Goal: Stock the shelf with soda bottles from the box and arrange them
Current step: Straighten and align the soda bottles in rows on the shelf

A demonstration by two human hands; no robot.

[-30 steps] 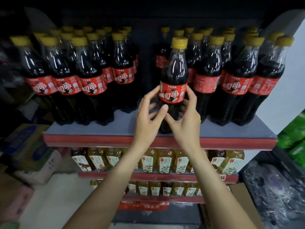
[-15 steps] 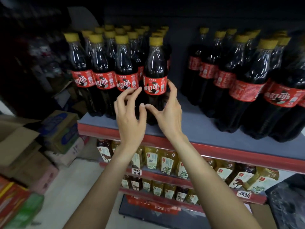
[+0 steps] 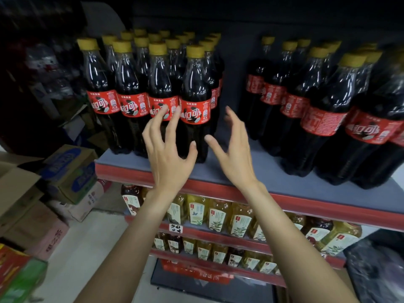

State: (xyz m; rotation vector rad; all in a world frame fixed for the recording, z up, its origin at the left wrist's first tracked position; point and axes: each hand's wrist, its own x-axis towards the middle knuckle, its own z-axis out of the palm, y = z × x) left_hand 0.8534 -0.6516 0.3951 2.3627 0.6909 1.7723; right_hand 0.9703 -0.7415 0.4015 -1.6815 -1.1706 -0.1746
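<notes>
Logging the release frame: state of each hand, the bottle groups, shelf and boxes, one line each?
left hand: open, fingers spread, holding nothing
right hand: open, fingers spread, holding nothing
front soda bottle: upright on shelf, capped, at right end of left group
left bottle group: upright, capped, packed together
right bottle group: upright, capped
top shelf: bare gap between the groups
cardboard boxes: stacked on floor, closed
tea bottles: upright on lower shelves

Rightmost cola bottles blurred, cut by the frame edge.

Two bare forearms, no sleeves, left hand, right hand, slender fingers
</notes>
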